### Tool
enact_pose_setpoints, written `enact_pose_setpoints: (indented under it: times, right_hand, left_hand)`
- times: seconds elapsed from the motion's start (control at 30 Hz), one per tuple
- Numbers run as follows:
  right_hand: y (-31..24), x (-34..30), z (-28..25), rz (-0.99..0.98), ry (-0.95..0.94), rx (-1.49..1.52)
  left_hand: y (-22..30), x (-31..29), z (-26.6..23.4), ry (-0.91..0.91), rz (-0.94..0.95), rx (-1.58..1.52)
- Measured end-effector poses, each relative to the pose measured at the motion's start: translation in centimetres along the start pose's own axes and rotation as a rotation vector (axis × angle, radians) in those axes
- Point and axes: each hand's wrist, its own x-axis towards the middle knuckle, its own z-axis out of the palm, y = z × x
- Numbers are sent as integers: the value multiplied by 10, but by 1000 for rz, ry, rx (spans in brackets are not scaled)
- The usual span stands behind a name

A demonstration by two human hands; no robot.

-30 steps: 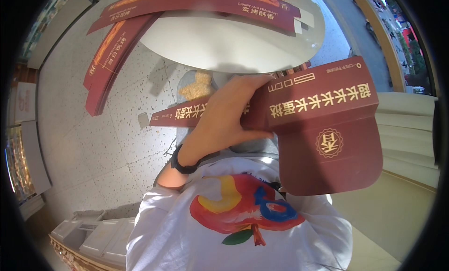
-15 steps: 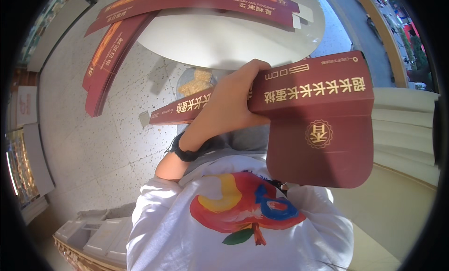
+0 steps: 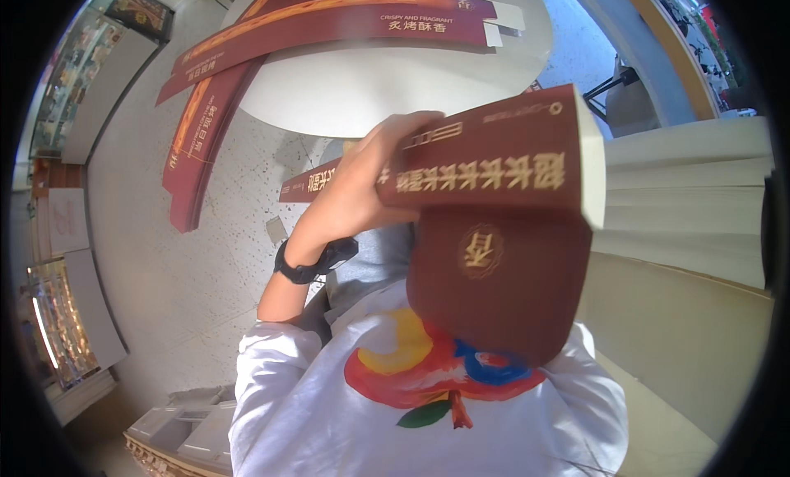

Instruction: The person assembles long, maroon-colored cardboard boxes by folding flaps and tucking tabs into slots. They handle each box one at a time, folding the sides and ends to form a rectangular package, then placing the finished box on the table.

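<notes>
The left hand (image 3: 362, 189) grips one end of a dark red folded cardboard carton (image 3: 494, 222) with gold lettering, raised above the round white worktop (image 3: 370, 82); the right hand is hidden.

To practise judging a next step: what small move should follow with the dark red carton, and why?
Probably fold the rounded flap up against the dark red carton. The flap hangs open below the carton's body, while the left hand grips the carton's end. The right hand is out of sight.
</notes>
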Motion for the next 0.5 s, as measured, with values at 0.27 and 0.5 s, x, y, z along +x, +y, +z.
enact_pose_setpoints:
  times: [0.27,0.5]
  right_hand:
    - [-115,63,69,-495,-437,250]
    - [-115,88,174,-206,-513,454]
  left_hand:
    - [9,-51,-40,475,-98,-486]
    - [79,-31,-164,532,-5,-211]
